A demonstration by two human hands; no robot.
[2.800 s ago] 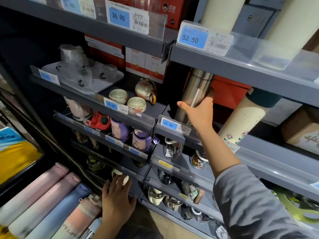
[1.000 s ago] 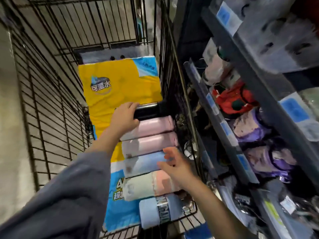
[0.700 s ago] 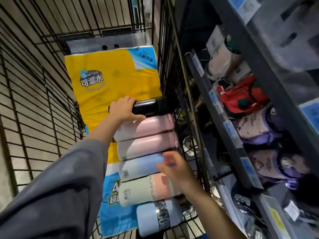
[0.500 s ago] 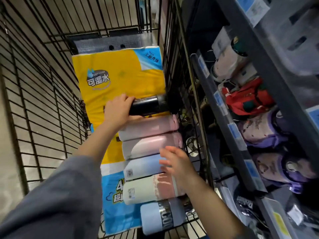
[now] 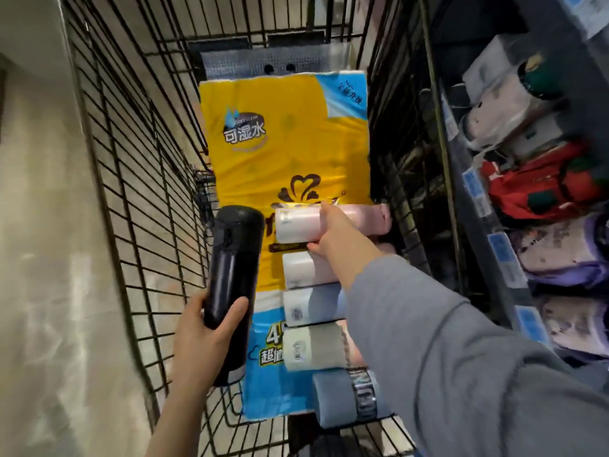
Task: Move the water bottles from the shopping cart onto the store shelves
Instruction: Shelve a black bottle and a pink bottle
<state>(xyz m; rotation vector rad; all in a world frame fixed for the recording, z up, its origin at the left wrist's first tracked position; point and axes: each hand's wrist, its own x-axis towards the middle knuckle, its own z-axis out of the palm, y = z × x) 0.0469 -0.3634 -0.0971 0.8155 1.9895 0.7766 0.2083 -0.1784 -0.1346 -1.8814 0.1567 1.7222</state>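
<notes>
While both hands work inside the cart, notes as follows.
Left hand (image 5: 206,334): fingers and thumb wrapped round the lower body of the black bottle (image 5: 234,285), lifted clear of the load, cap end up and away.
Right hand (image 5: 324,232): curled over the top pink bottle (image 5: 329,224), gripping mid-body.
Bottles left: second pink bottle (image 5: 306,268), blue bottle (image 5: 313,306), cream bottle (image 5: 313,346) and banded blue bottle (image 5: 346,399), lying side by side on the yellow pack (image 5: 286,143) in the cart (image 5: 138,192).
Handling: likely rigid, smooth, probably slippery; round, so prone to rolling. Best gripped round the middle.
Shelves (image 5: 501,258): just right of the cart, already stocked.
</notes>
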